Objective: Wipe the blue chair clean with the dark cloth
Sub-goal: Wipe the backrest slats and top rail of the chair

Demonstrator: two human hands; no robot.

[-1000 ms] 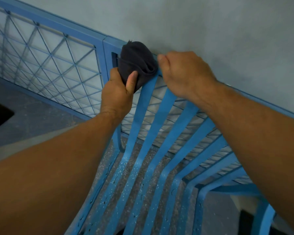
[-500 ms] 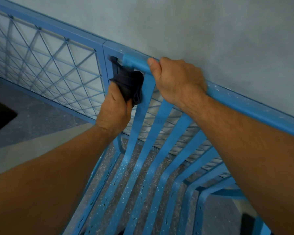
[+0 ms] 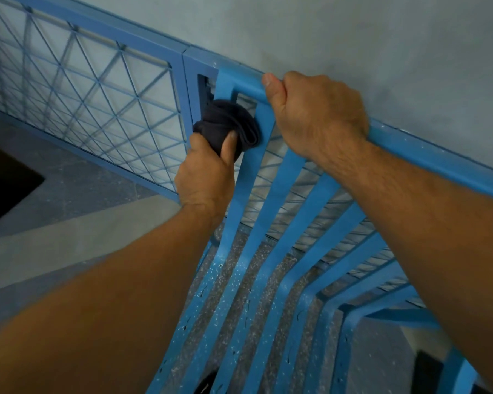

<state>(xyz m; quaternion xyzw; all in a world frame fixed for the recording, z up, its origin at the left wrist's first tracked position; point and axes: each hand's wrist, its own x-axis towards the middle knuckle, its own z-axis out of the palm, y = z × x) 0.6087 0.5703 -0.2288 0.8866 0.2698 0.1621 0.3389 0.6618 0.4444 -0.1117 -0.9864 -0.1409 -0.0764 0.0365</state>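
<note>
Since a second ago my cloth has slid off the top rail onto the leftmost slat. The blue slatted metal chair (image 3: 271,223) runs away below me; my right hand (image 3: 313,115) grips its rail, my left hand (image 3: 208,172) clutches the bunched dark cloth (image 3: 228,123) against that slat, whose length drops toward me.

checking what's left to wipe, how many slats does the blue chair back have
6 show: the leftmost slat under the dark cloth, then five more fanning rightward; the right arm may hide more.
</note>
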